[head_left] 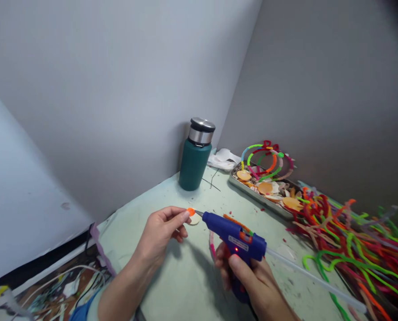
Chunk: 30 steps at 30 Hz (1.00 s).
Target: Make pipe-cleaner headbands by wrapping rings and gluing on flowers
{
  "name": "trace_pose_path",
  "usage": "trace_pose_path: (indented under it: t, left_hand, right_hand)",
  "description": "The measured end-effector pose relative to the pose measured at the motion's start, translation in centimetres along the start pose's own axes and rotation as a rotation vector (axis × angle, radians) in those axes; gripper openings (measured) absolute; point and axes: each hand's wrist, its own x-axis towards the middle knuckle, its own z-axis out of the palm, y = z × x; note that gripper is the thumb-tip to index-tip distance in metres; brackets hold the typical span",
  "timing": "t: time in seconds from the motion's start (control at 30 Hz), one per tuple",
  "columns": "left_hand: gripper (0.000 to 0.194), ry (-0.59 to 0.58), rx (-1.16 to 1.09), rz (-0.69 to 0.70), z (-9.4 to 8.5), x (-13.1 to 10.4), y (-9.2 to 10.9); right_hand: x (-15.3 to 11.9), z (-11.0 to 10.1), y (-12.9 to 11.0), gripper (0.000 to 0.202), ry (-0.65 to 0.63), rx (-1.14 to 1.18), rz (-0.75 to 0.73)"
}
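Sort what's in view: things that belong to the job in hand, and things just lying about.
Seem to belong:
blue glue gun, in the right hand
glue stick, in the gun's back
orange piece, pinched in the left hand
probably the pipe cleaners, hoops and shells

Probably just lying about:
green bottle
scraps, lower left

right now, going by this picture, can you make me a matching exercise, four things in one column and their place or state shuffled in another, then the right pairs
Column one:
1. glue gun
2. bottle
3. tray
4. left hand

Column two:
A. standing upright near the wall
B. pinching a small orange piece
C. in the right hand, red light glowing
D. holding shells

Right pairs: 1-C, 2-A, 3-D, 4-B
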Motion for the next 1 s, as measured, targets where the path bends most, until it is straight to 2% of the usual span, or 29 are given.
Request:
trace_pose_path:
  t: [0.47, 0.8, 1.0]
  left_hand:
    - [0.025, 0.01, 0.013, 0.003, -0.08, 0.12, -0.18]
    - [0.023, 0.035, 0.016, 0.025, 0.0, 0.0, -0.09]
    - [0.023, 0.024, 0.022, 0.022, -0.13, 0.06, -0.19]
  right_hand:
    - [0.08, 0.12, 0.17, 0.042, -0.01, -0.102, 0.004]
    - [0.07, 0.11, -0.73, 0.043, 0.009, -0.234, -0.003]
    - [0.15, 0.2, -0.39, 0.042, 0.003, -0.207, 0.009]
